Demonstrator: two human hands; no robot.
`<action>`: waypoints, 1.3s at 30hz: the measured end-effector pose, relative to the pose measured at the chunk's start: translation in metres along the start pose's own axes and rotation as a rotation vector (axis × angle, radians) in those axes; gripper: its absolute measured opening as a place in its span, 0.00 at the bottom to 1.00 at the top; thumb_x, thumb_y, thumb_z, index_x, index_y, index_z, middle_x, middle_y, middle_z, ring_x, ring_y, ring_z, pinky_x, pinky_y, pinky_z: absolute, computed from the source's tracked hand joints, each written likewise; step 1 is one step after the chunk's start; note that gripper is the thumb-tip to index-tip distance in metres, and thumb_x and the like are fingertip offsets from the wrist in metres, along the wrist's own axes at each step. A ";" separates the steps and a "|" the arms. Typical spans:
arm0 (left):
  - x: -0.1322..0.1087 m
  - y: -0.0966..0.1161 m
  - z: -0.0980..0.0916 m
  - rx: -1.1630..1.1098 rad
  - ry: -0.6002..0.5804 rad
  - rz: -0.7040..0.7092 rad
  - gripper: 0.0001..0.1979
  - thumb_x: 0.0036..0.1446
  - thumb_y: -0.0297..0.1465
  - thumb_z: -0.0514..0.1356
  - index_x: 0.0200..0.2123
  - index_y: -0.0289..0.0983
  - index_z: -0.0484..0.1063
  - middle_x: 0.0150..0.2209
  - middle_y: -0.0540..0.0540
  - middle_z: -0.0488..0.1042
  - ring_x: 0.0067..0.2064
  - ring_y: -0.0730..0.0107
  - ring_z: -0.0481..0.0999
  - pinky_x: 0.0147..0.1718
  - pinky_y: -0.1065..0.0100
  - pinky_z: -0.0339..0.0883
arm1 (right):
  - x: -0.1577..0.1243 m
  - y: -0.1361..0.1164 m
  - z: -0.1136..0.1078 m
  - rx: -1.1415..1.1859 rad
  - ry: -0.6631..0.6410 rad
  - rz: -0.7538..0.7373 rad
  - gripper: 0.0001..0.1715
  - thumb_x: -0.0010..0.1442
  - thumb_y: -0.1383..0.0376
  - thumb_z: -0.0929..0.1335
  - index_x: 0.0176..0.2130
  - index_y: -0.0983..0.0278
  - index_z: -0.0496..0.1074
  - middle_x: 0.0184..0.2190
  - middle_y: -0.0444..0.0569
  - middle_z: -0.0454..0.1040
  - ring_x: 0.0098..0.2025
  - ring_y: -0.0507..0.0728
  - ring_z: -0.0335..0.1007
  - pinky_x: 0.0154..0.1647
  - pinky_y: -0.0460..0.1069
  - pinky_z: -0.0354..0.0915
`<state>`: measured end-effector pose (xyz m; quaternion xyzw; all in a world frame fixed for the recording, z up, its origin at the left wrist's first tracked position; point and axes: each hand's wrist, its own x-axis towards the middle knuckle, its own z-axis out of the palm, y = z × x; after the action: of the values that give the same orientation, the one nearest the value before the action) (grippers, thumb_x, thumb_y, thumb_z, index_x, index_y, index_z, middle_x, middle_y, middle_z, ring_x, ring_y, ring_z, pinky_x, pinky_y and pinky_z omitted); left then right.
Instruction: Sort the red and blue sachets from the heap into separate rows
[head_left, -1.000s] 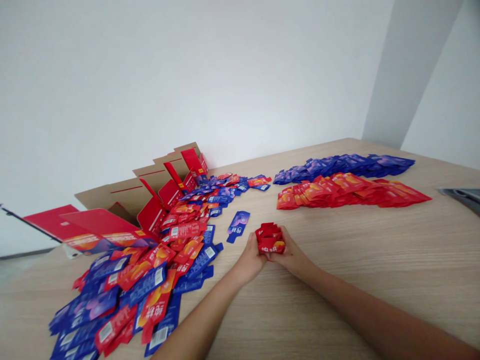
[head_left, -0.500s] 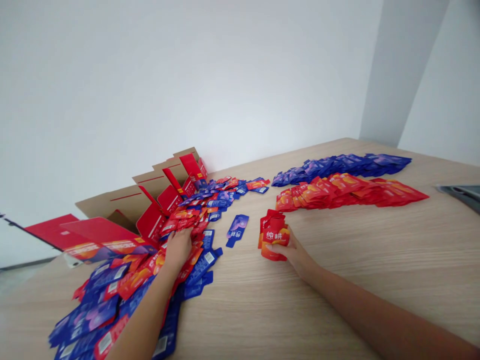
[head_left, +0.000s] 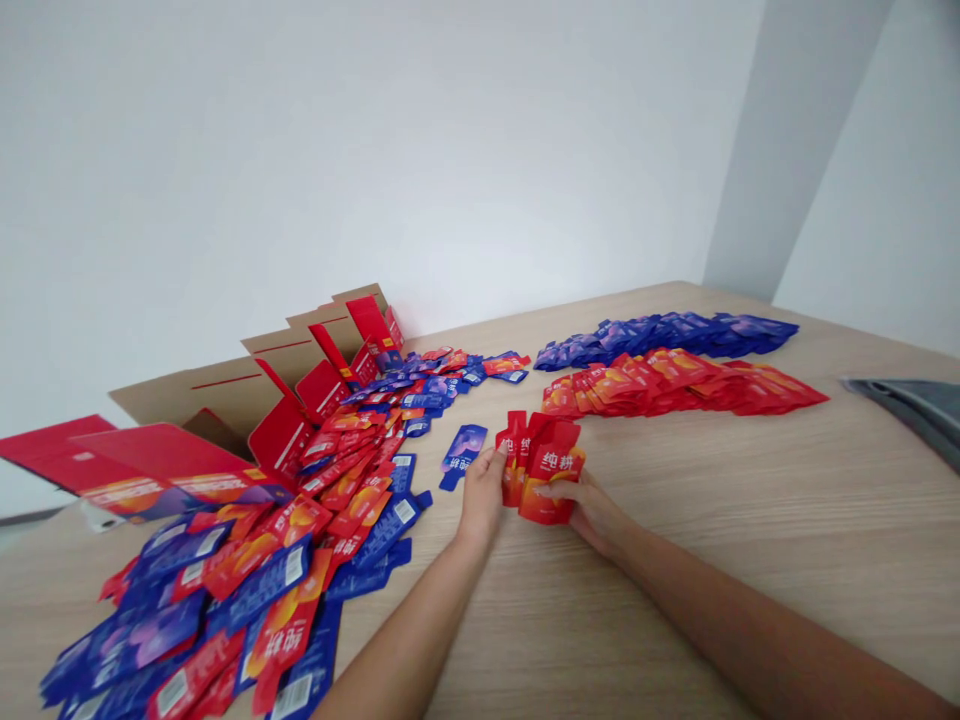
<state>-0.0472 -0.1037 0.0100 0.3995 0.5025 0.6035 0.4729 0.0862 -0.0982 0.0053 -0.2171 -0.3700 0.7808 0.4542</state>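
My right hand point(head_left: 596, 510) is closed on a small stack of red sachets point(head_left: 553, 465), thumb across their orange-printed front. Up against the stack's left side, my left hand point(head_left: 484, 488) pinches another red sachet point(head_left: 513, 452); how many it holds is hard to tell. Both hands are together above the table's middle. Just behind my left hand lies a single blue sachet point(head_left: 463, 450). A mixed heap of red and blue sachets point(head_left: 300, 540) spreads to the left.
Open red cardboard boxes point(head_left: 187, 460) stand in a row behind the heap. Toward the back right lie an overlapping row of red sachets point(head_left: 675, 385) and, behind it, a row of blue sachets point(head_left: 667, 335). A grey item point(head_left: 911, 400) sits at the right edge.
My left hand has left the heap and moved right with a red sachet, bringing it to the stack in my right hand. The view has shifted slightly.
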 end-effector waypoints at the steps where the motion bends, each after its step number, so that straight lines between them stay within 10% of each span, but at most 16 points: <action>1: -0.001 -0.002 0.002 -0.006 0.016 0.006 0.19 0.47 0.48 0.61 0.26 0.37 0.72 0.22 0.49 0.74 0.26 0.67 0.73 0.28 0.69 0.65 | 0.000 0.001 -0.001 -0.002 -0.009 -0.002 0.21 0.38 0.70 0.72 0.37 0.63 0.73 0.37 0.49 0.79 0.43 0.63 0.74 0.45 0.57 0.68; 12: -0.008 -0.009 0.001 0.199 0.127 0.155 0.11 0.54 0.39 0.59 0.35 0.38 0.75 0.41 0.42 0.76 0.54 0.57 0.67 0.56 0.61 0.55 | -0.001 0.006 0.002 -0.040 0.063 0.010 0.37 0.37 0.70 0.74 0.48 0.59 0.65 0.41 0.47 0.77 0.44 0.61 0.72 0.47 0.56 0.67; 18: 0.010 0.040 -0.082 1.081 0.213 0.380 0.15 0.57 0.34 0.55 0.45 0.36 0.71 0.48 0.38 0.72 0.54 0.55 0.67 0.56 0.56 0.55 | 0.002 0.002 -0.002 0.051 0.153 0.041 0.27 0.38 0.68 0.73 0.41 0.59 0.67 0.38 0.46 0.77 0.36 0.58 0.73 0.39 0.54 0.69; 24: -0.012 0.063 -0.155 1.940 0.285 -0.075 0.21 0.59 0.36 0.51 0.47 0.25 0.69 0.47 0.29 0.71 0.51 0.47 0.69 0.48 0.54 0.63 | 0.006 0.006 -0.003 0.066 0.134 0.039 0.26 0.39 0.67 0.73 0.41 0.59 0.67 0.35 0.45 0.77 0.35 0.57 0.73 0.38 0.53 0.68; 33: -0.005 0.060 -0.147 1.963 0.100 -0.014 0.19 0.52 0.20 0.51 0.46 0.30 0.72 0.44 0.33 0.74 0.48 0.57 0.72 0.48 0.63 0.62 | 0.002 0.004 0.002 0.045 0.132 0.037 0.31 0.38 0.69 0.73 0.43 0.57 0.65 0.35 0.44 0.77 0.35 0.59 0.74 0.36 0.53 0.69; 39: -0.001 0.043 -0.101 1.645 -0.085 0.179 0.18 0.60 0.36 0.51 0.48 0.33 0.72 0.46 0.37 0.73 0.50 0.58 0.70 0.51 0.64 0.60 | 0.003 0.003 0.000 0.086 0.143 0.046 0.32 0.37 0.71 0.72 0.44 0.57 0.65 0.35 0.45 0.77 0.37 0.59 0.74 0.37 0.54 0.69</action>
<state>-0.1507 -0.1296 0.0348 0.6790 0.7315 0.0628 -0.0015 0.0834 -0.0965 0.0030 -0.2610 -0.2978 0.7886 0.4704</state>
